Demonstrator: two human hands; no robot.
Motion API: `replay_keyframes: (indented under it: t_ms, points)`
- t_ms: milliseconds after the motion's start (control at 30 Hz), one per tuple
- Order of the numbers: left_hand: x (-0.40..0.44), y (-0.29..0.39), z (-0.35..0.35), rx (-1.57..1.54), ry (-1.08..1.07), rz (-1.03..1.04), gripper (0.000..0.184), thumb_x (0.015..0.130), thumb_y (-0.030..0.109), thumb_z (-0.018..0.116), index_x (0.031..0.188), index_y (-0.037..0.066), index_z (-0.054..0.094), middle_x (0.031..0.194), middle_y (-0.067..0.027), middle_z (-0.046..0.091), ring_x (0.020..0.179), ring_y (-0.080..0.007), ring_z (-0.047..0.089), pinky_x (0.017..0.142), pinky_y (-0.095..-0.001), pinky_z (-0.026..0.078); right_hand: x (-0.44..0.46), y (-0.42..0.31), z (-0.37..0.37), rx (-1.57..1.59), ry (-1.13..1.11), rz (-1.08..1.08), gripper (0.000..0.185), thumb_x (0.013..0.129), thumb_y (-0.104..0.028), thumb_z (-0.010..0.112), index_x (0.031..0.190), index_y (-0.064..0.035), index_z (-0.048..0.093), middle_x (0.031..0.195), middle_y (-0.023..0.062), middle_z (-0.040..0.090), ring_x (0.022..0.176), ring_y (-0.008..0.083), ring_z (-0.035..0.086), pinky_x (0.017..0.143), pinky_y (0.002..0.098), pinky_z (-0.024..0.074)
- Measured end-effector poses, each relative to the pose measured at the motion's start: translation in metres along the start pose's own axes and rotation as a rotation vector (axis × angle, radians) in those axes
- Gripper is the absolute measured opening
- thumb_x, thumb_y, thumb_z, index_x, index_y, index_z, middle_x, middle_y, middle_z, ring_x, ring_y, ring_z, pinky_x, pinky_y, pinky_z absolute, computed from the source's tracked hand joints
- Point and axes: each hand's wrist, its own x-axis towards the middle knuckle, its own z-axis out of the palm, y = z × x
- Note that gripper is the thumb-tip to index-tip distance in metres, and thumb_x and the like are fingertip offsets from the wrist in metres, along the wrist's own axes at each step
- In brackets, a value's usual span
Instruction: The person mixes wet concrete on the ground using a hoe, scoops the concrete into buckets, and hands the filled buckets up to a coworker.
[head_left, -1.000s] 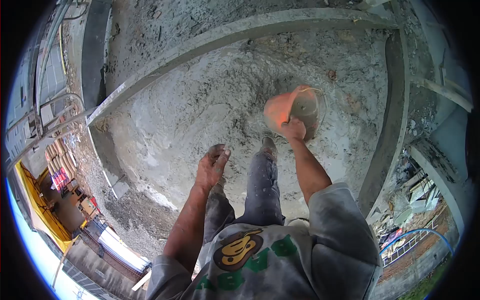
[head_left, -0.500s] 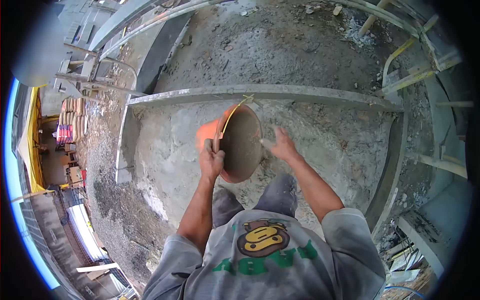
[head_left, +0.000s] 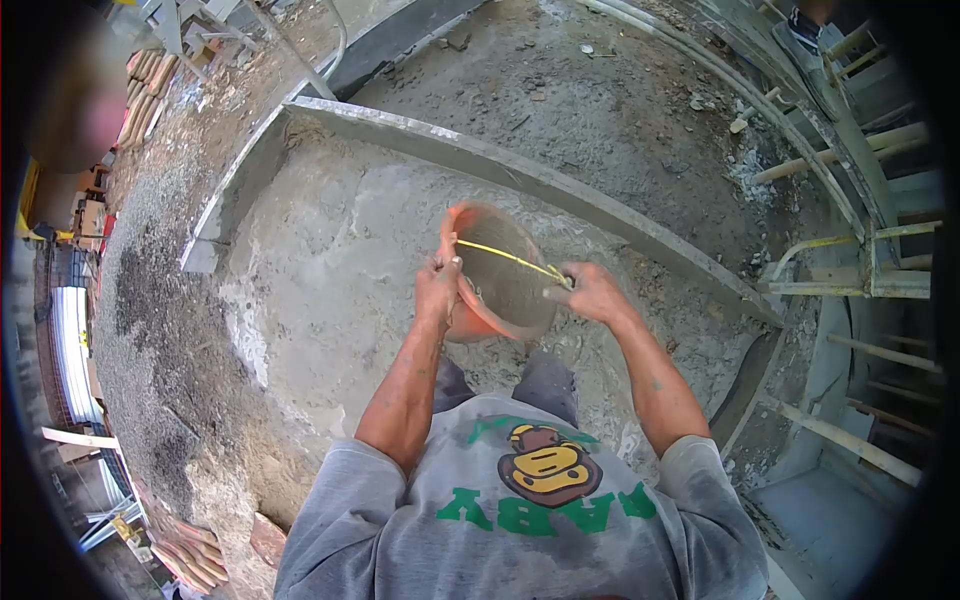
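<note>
An orange bucket (head_left: pixel 480 318), smeared grey inside, hangs tilted in front of my body with its mouth facing up and to the right. My left hand (head_left: pixel 437 292) is closed on the bucket's left rim. A yellow cord (head_left: pixel 505 255) runs across the bucket's mouth as its handle. My right hand (head_left: pixel 590 292) pinches the knotted right end of that cord, just beyond the right rim. Wet grey concrete (head_left: pixel 340 240) lies beneath the bucket, around my legs.
Low concrete edging (head_left: pixel 530 180) crosses beyond the bucket, with rough soil (head_left: pixel 610 110) behind it. Gravel (head_left: pixel 150 330) is heaped at the left. Metal frames and poles (head_left: pixel 850 285) stand at the right. Stacked bags (head_left: pixel 143 95) lie at the upper left.
The bucket passed from my right hand to my left, then moved slightly right. My right hand, open half a second ago, has closed on the cord. The view has turned.
</note>
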Motion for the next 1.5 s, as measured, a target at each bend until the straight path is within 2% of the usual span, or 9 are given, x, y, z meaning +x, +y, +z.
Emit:
replay_keyframes:
  t_ms: [267,367,433,567,800,867,1000,1300,1500]
  points:
    - [0.041,-0.036,-0.085,-0.264,0.031,-0.300,0.025,0.089,0.024,0.052,0.093,0.000,0.056,0.079,-0.0070,0.059,0.072,-0.0158,0.058,0.064,-0.0277,0.049,0.066,-0.021,0.205,-0.377,0.030,-0.033,0.015,0.070,-0.009,0.062,0.083,-0.0061,0.056,0.088,0.0153,0.051,0.082,0.0377,0.059,0.070,0.0471,0.0480]
    - [0.087,-0.093,-0.172,-0.159,0.281,-0.104,0.027,0.091,0.026,0.051,0.096,0.000,0.058,0.082,-0.0061,0.059,0.081,-0.0162,0.058,0.075,-0.0280,0.046,0.132,-0.033,0.262,-0.339,0.041,-0.138,0.013,0.070,-0.009,0.062,0.080,-0.0071,0.054,0.084,0.0121,0.053,0.081,0.0358,0.059,0.069,0.0474,0.0468]
    - [0.123,-0.151,-0.241,0.098,0.533,-0.177,0.043,0.090,0.035,0.052,0.111,-0.002,0.054,0.102,-0.0127,0.059,0.099,-0.0216,0.056,0.088,-0.0329,0.042,0.189,-0.038,0.307,-0.294,0.016,-0.183,0.012,0.071,-0.011,0.062,0.080,-0.0074,0.054,0.082,0.0112,0.054,0.082,0.0349,0.058,0.070,0.0471,0.0463]
    - [0.190,-0.254,-0.352,-0.323,0.729,-0.759,0.089,0.083,0.065,0.043,0.142,0.003,0.021,0.146,-0.0183,0.024,0.134,-0.0302,0.025,0.106,-0.0501,0.019,0.284,-0.036,0.425,-0.084,-0.179,-0.205,0.014,0.075,-0.017,0.061,0.085,-0.0072,0.058,0.083,0.0122,0.057,0.085,0.0338,0.058,0.073,0.0463,0.0460]
    - [0.302,-0.384,-0.432,-0.218,0.910,-0.246,0.078,0.084,0.059,0.050,0.137,0.004,0.032,0.137,-0.0144,0.037,0.124,-0.0275,0.037,0.103,-0.0438,0.029,0.407,0.111,0.598,0.134,-0.417,0.072,0.027,0.079,-0.028,0.062,0.096,-0.0079,0.064,0.093,0.0197,0.063,0.092,0.0363,0.059,0.077,0.0438,0.0468]
    - [0.334,-0.395,-0.417,-0.173,0.927,-0.098,0.068,0.085,0.050,0.055,0.131,0.003,0.041,0.127,-0.0131,0.048,0.113,-0.0243,0.048,0.097,-0.0371,0.039,0.427,0.147,0.578,0.172,-0.197,-0.015,0.022,0.081,-0.026,0.064,0.088,-0.0054,0.066,0.073,0.0165,0.061,0.068,0.0257,0.061,0.064,0.0352,0.0456]
    - [0.391,-0.342,-0.340,0.091,0.751,0.115,0.062,0.084,0.047,0.060,0.122,-0.001,0.048,0.113,-0.0137,0.056,0.102,-0.0219,0.053,0.087,-0.0340,0.045,0.440,0.221,0.519,0.312,-0.371,0.160,0.037,0.079,-0.033,0.068,0.059,-0.0027,0.061,0.049,0.0027,0.045,0.049,0.0086,0.041,0.048,0.0275,0.0347]
    - [0.408,-0.363,-0.073,0.649,0.779,0.141,0.070,0.082,0.049,0.060,0.122,-0.007,0.043,0.117,-0.0217,0.052,0.105,-0.0263,0.052,0.089,-0.0355,0.043,0.376,0.389,0.311,0.550,-0.135,0.353,0.041,0.078,-0.034,0.069,0.054,-0.0035,0.059,0.048,-0.0019,0.046,0.049,0.0073,0.043,0.046,0.0265,0.0329]
    - [0.328,-0.443,0.099,0.465,0.680,0.021,0.073,0.083,0.053,0.054,0.122,-0.008,0.043,0.124,-0.0292,0.044,0.116,-0.0380,0.044,0.099,-0.0435,0.033,0.195,0.465,0.184,0.630,-0.082,0.391,0.035,0.080,-0.020,0.069,0.055,-0.0030,0.053,0.052,-0.0064,0.040,0.051,0.0036,0.035,0.045,0.0254,0.0254]
